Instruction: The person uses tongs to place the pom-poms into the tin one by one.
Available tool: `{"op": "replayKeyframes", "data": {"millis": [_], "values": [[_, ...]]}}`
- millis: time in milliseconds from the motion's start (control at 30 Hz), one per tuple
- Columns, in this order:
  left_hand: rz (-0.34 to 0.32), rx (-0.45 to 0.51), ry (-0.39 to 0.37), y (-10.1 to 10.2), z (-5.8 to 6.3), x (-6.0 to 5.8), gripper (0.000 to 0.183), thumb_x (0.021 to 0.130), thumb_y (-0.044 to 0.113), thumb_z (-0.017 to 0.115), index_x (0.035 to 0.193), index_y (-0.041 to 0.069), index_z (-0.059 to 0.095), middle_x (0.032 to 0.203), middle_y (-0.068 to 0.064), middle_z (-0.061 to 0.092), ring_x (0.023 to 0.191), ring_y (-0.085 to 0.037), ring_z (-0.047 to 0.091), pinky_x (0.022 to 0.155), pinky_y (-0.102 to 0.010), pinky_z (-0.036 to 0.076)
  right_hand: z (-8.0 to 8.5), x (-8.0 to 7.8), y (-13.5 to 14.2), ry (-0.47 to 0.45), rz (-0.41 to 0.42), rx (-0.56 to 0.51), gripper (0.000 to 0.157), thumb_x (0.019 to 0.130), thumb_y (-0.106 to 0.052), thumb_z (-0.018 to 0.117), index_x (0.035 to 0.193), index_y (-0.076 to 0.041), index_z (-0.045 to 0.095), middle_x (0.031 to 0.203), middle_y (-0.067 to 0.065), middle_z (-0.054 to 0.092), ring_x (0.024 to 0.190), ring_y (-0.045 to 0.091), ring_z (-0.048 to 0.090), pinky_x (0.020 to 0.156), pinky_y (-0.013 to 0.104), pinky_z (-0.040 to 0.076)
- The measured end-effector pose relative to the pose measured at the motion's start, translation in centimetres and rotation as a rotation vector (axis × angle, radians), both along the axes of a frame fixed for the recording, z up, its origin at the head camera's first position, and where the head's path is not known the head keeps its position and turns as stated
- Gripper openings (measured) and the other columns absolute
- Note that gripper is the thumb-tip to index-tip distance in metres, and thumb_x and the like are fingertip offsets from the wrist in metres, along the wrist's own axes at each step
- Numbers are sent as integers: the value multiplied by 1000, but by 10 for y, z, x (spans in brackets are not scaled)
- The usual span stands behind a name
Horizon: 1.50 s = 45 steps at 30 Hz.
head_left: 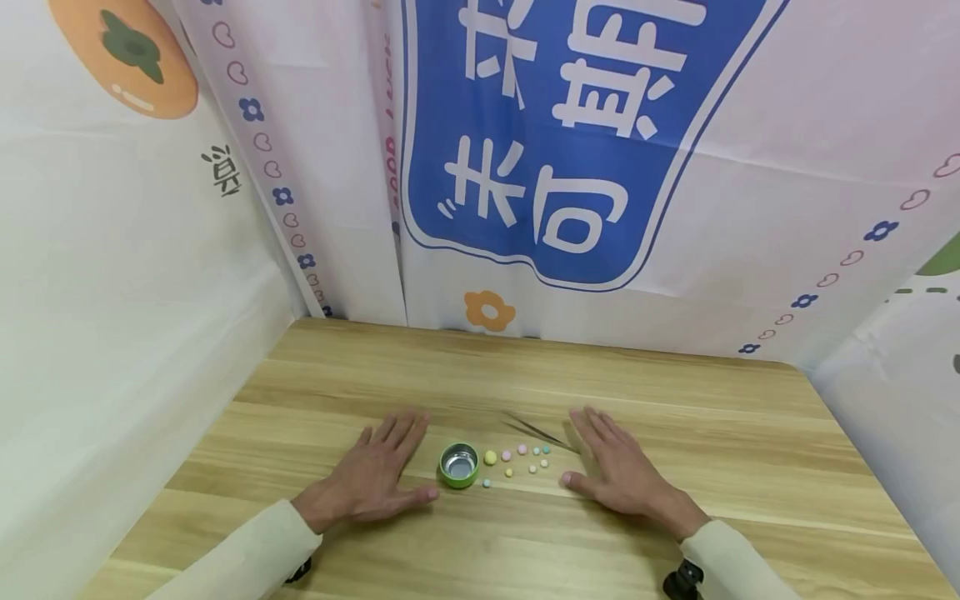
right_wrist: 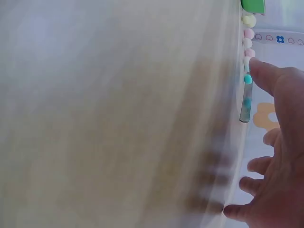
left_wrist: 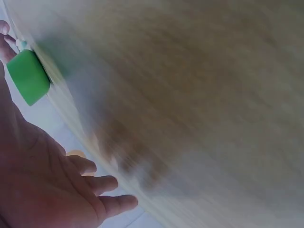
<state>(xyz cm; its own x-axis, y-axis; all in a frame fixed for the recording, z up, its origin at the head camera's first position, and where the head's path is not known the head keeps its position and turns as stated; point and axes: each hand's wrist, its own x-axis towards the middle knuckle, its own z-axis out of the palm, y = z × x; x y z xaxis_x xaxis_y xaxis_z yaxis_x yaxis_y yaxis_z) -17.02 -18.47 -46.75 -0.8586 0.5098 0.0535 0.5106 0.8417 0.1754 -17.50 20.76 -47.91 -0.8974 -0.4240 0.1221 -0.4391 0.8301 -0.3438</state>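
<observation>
My left hand [head_left: 375, 472] lies palm down with straight fingers, left of a small green cup [head_left: 459, 465] with a shiny metal inside. To the right, my right hand [head_left: 618, 468] is also palm down, fingers extended, holding nothing. Between the cup and that hand several small pompom-like balls are scattered: a larger yellow ball [head_left: 491, 457], a pink ball [head_left: 522, 449], a teal ball [head_left: 546, 448] and a blue ball [head_left: 487, 483] among them. A pair of metal tweezers [head_left: 542, 432] lies behind the balls, its near end close to my right hand. In the left wrist view the cup's green side [left_wrist: 28, 77] shows.
The wood-grain table [head_left: 480, 550] reaches back to a white printed cloth [head_left: 675, 308] with a blue panel. More white cloth [head_left: 112, 350] hangs along the left side, and another stretch [head_left: 892, 400] along the right.
</observation>
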Motion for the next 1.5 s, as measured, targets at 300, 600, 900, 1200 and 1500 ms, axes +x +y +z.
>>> {"op": "replayKeyframes", "data": {"millis": [300, 600, 900, 1200, 1500], "values": [[-36, 50, -47, 4, 2, -1, 99, 87, 72, 51, 156, 6, 23, 160, -16, 28, 141, -44, 34, 107, -63, 34, 1, -4, -1, 10, -37, -29, 82, 89, -50, 66, 150, -5, 36, 149, 21, 44, 135, 42, 43, 109, 59, 35], [-41, 90, -67, 11, 3, -1, 101, 84, 69, 58, 155, 5, 25, 157, -17, 33, 140, -40, 39, 109, -56, 37, 1, -9, -7, 20, -39, -31, 74, 88, -42, 70, 145, -3, 44, 144, 21, 49, 132, 40, 47, 108, 57, 37], [-39, 119, -47, 19, 2, -3, 104, 79, 74, 61, 154, 9, 29, 152, -14, 43, 134, -37, 47, 104, -53, 42, 2, -12, -13, 37, -48, -7, 68, 88, -41, 71, 140, -2, 50, 138, 19, 54, 129, 36, 50, 106, 52, 41], [-38, 144, -53, 25, 4, -5, 107, 75, 77, 63, 152, 10, 32, 146, -16, 49, 130, -35, 52, 101, -51, 46, 4, -19, -21, 34, -42, -11, 54, 87, -36, 73, 129, -4, 59, 128, 12, 61, 122, 29, 55, 105, 47, 44], [-32, 141, -100, 33, 6, -6, 107, 74, 77, 65, 151, 10, 34, 142, -19, 51, 127, -36, 53, 100, -49, 47, 4, -23, -29, 47, -64, -13, 41, 86, -31, 76, 118, -6, 67, 119, 9, 64, 115, 26, 57, 100, 44, 47]]}}
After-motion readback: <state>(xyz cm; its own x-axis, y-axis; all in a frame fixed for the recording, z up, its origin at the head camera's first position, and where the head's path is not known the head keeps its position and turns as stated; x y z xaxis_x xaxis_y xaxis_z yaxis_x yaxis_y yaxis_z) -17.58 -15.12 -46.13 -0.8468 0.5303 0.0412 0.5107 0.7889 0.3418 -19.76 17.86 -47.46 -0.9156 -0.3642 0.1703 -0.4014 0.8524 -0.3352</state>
